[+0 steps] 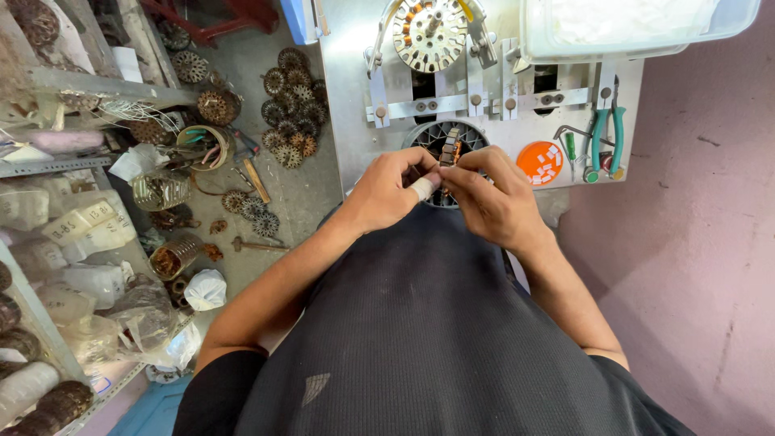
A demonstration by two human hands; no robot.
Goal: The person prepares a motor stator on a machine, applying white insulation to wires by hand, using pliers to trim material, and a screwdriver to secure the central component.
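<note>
1. Left hand [386, 192], taped fingertip, pinches the small laminated metal stator piece with copper winding [450, 150]
2. Right hand [492, 196] curled shut, gripping the same piece
3. Piece held above the round dark slotted opening [428, 137] in the grey metal bench [347, 97]

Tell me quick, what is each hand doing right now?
Left hand: fingers curled shut, pinching the small stator core; one finger is taped white.
Right hand: closed on the same stator core from the other side.

My left hand [387, 192] and right hand [492, 198] cover most of the small wound stator piece [450, 150] I pinch, and my fingertips hide its lower end. The clear plastic tub [630, 28] runs off the top edge, and my torso hides the metal bench's [355, 121] near edge.
</note>
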